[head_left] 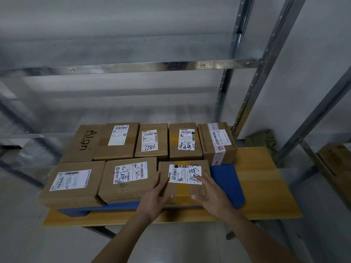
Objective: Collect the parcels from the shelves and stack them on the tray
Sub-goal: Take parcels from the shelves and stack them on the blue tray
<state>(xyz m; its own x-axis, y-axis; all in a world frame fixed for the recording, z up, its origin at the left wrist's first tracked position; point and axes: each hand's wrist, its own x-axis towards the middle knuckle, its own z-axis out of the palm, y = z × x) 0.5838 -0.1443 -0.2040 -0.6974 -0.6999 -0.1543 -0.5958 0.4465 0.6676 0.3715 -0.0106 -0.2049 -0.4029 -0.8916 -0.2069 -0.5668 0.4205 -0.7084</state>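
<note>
**Two hands settle a parcel onto a nearly full blue tray**

A blue tray (228, 179) sits on a yellow wooden surface (266, 179) in front of bare metal shelves (133, 67). Eight brown cardboard parcels lie flat on it in two rows, labels up, packed edge to edge so the layer stays level for stacking. The near right parcel (183, 179) is under both hands. The left hand (153, 194) cups its near left corner, fingers along the side. The right hand (209, 192) lies on top, fingers spread over the white label. Neither grip is clenched; both look like flat, steadying presses, probably squaring the box against the middle parcel (127, 179) to its left.

The tray's right end is uncovered. Its far edge and most of its floor are hidden under boxes. The label text is too small to read reliably. A greenish bundle (260, 139) at the far right may be cloth; the view is too dim to be sure.
</note>
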